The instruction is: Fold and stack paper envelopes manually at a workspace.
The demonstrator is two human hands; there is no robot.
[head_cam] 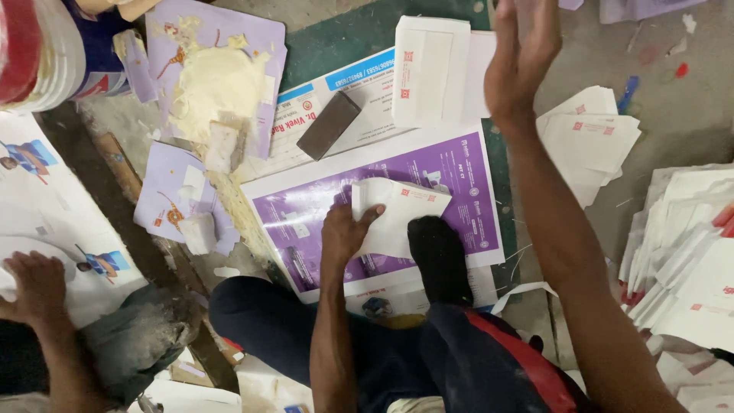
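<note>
My left hand (344, 231) presses down on a small stack of white folded envelopes (401, 210), fingers curled over its left edge. The stack lies on a large purple printed sheet (459, 164) spread on the floor. My foot in a black sock (440, 256) rests on the stack's lower right corner. My right hand (524, 53) is lifted above the floor with flat, open fingers and holds nothing. It hovers beside a white envelope pile (430, 69) at the top.
A mound of pale paste (214, 84) sits on a lilac sheet, with a dark block (329, 125) to its right. Loose envelopes (589, 138) and a big fanned heap (688, 260) lie at right. Another person's hand (34, 287) rests on printed sheets at left.
</note>
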